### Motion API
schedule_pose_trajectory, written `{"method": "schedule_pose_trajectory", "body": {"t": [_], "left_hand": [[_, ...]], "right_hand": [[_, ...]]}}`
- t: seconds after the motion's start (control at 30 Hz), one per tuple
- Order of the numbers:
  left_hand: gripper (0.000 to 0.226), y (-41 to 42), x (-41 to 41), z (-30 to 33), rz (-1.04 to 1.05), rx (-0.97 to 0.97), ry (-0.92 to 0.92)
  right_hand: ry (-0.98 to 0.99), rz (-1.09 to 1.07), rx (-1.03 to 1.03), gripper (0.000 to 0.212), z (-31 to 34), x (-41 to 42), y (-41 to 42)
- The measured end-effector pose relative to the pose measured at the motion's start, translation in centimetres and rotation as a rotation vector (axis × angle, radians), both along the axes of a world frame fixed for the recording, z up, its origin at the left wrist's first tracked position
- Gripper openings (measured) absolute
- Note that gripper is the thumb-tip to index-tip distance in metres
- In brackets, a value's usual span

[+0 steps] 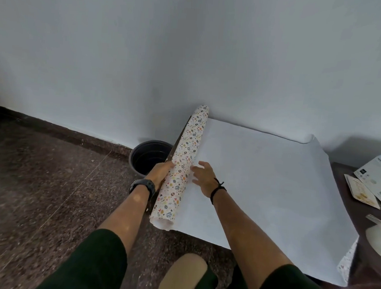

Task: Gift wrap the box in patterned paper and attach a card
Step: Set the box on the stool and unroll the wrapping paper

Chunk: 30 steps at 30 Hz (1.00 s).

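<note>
A roll of patterned wrapping paper [185, 157] lies along the left edge of a low table. Its unrolled sheet [260, 187] spreads to the right, white side up, covering most of the tabletop. My left hand [160, 172], with a black watch on the wrist, holds the roll from its left side, the fingers hidden behind it. My right hand [202, 178] rests with spread fingers on the sheet, touching the roll's right side. A white and blue box [377, 174] lies at the table's right edge, with a cream card [361, 192] beside it.
A dark empty bucket [149, 156] stands on the speckled floor left of the table, against the white wall. At the right edge are a white tape roll [378, 239] and a metal tool [378, 215]. My knee [185, 274] is below the table's front edge.
</note>
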<state>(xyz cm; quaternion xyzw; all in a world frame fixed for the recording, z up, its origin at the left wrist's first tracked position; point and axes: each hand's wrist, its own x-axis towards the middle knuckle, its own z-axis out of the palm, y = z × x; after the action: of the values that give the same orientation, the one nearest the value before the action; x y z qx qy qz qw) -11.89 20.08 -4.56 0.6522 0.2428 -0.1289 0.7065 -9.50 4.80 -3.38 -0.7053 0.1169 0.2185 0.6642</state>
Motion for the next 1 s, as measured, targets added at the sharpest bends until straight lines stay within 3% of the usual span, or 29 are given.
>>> {"method": "schedule_pose_trajectory", "body": {"t": [0.13, 0.27, 0.37, 0.43, 0.53, 0.57, 0.63, 0.73, 0.87, 1.0], "left_hand": [[0.012, 0.3, -0.1, -0.2, 0.005, 0.421, -0.073], [0.015, 0.1, 0.2, 0.3, -0.003, 0.654, -0.167], [0.031, 0.3, 0.0, 0.7, -0.002, 0.589, -0.129], [0.044, 0.8, 0.0, 0.8, -0.047, 0.515, -0.112], [0.089, 2.0, 0.6, -0.3, -0.123, 0.343, -0.094], [0.093, 2.3, 0.4, -0.2, -0.132, 0.279, -0.066], [0.069, 3.0, 0.1, 0.3, -0.152, 0.205, -0.061], [0.081, 4.4, -0.5, 0.6, -0.099, 0.201, -0.060], [0.029, 5.5, -1.2, 1.4, -0.071, 0.126, -0.006], [0.026, 6.2, -1.0, 1.1, -0.013, 0.090, 0.036]], "right_hand": [[0.106, 0.008, 0.016, 0.055, -0.2, 0.1, 1.1], [0.183, -0.078, 0.167, 0.019, 0.3, 0.3, 1.5], [0.215, -0.139, 0.265, 0.008, 0.8, 0.3, 1.2], [0.215, -0.116, 0.284, 0.012, 1.0, 0.2, 1.3], [0.141, -0.031, 0.252, 0.022, 1.1, 0.0, 2.1], [0.113, -0.015, 0.246, 0.028, 1.0, -0.1, 2.6], [0.073, -0.007, 0.242, 0.036, 1.0, -0.4, 3.4], [0.068, 0.045, 0.270, 0.043, 0.9, -0.9, 4.0], [0.093, 0.074, 0.403, 0.046, 0.9, -1.4, 5.1], [0.106, -0.029, 0.414, 0.050, 0.8, -1.7, 6.5]]}}
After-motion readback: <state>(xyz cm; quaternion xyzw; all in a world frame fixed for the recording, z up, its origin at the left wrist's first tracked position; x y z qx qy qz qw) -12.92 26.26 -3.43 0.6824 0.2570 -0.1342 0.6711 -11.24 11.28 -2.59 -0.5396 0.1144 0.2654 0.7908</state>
